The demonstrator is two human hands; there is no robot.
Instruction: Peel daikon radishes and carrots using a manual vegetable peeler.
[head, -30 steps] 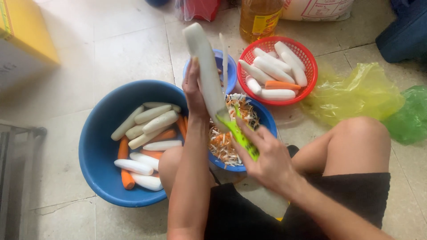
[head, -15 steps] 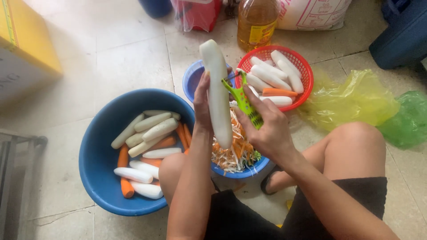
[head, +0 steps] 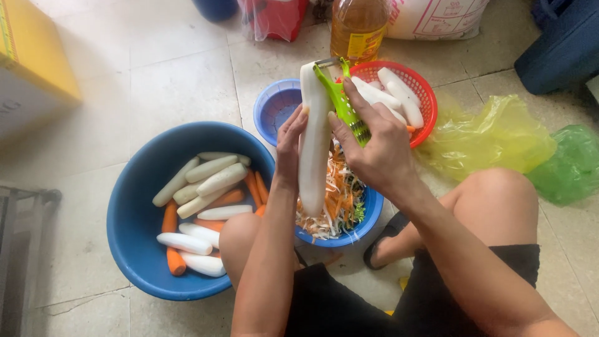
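Two hands work over the small blue bowl point(head: 368, 218), which is heaped with white and orange shreds. Left hand point(head: 290, 146) wraps around the middle of a long white radish point(head: 314, 140), fingers closed on its left side, holding it nearly upright with its lower end above the shreds and its top rising well past the bowl's far rim. Right hand point(head: 374, 146) is closed on a green peeler point(head: 340, 100), thumb against the radish's right side; the peeler's blade end sits at the radish's upper tip.

Left of the small bowl, touching it, stands a large blue basin point(head: 134, 237) with peeled white radishes and orange carrots. Beyond the bowl sits a blue sieve basket point(head: 271, 112), and to the right of that a red mesh basket point(head: 421, 93) with more white radishes. Farther beyond stand an amber bottle point(head: 359, 25) with a yellow label, a red packet point(head: 274, 15) in clear wrap and a white sack point(head: 437, 15) with red print. Right of the bowl lie a crumpled yellow bag point(head: 493, 137) and a green bag point(head: 568, 165). Far left is a yellow box point(head: 31, 62).
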